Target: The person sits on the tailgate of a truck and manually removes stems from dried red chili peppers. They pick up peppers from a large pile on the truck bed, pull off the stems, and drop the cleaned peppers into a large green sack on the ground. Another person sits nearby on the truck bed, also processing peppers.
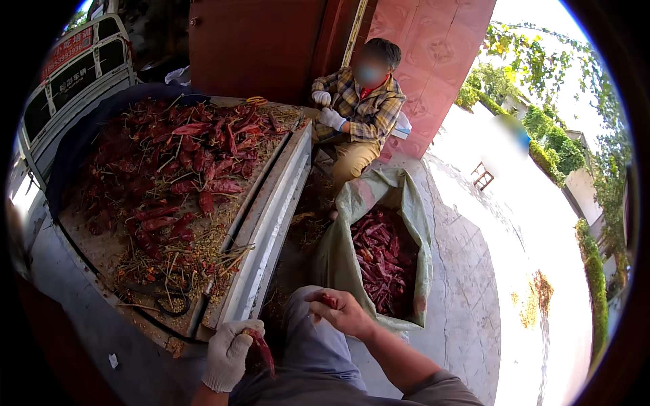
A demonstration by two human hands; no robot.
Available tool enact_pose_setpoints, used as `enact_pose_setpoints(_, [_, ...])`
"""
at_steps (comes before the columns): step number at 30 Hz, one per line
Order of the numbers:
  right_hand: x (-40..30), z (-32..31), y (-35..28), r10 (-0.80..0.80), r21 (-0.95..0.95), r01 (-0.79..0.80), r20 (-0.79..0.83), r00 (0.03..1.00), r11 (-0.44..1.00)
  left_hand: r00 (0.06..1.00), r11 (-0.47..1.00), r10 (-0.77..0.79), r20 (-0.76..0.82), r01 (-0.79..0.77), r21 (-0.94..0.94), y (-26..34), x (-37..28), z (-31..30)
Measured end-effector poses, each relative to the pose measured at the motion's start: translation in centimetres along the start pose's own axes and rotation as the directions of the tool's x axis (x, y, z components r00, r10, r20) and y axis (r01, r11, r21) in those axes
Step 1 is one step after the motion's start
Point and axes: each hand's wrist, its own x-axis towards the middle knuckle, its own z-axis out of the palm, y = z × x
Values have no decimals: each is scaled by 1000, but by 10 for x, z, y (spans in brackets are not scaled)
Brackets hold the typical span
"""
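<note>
My left hand [231, 350], in a white knit glove, holds a dried red chili pepper [263, 353] that hangs down from its fingers, near the corner of the truck bed. My bare right hand [337, 309] is closed over my knee, with a bit of red chili [330, 300] showing between its fingers. Beside it on the right stands an open green woven sack [424, 264] holding many dried red chilies [381, 259]. A large heap of dried chilies [167, 147] with stems lies on the flat truck bed [203, 203] at the left.
Black-handled scissors [175, 302] lie among stems and seeds [213, 269] near the bed's corner. Yellow-handled scissors [256, 101] rest at its far edge. A masked, gloved person [368, 106] sits beyond the sack. The bed's metal side rail [274, 223] runs along my left.
</note>
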Motion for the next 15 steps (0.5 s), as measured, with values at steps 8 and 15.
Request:
enact_pose_setpoints(8, [1,-92,2,-340,-712,-194,-534,775,675,932,871,-357,59,355,-339,-16,-30,-18])
enact_pose_setpoints(15, [69,106,-4,-445,-495,505,243,862,707,893,898,-429,137,437,-40,-47,-82,-38])
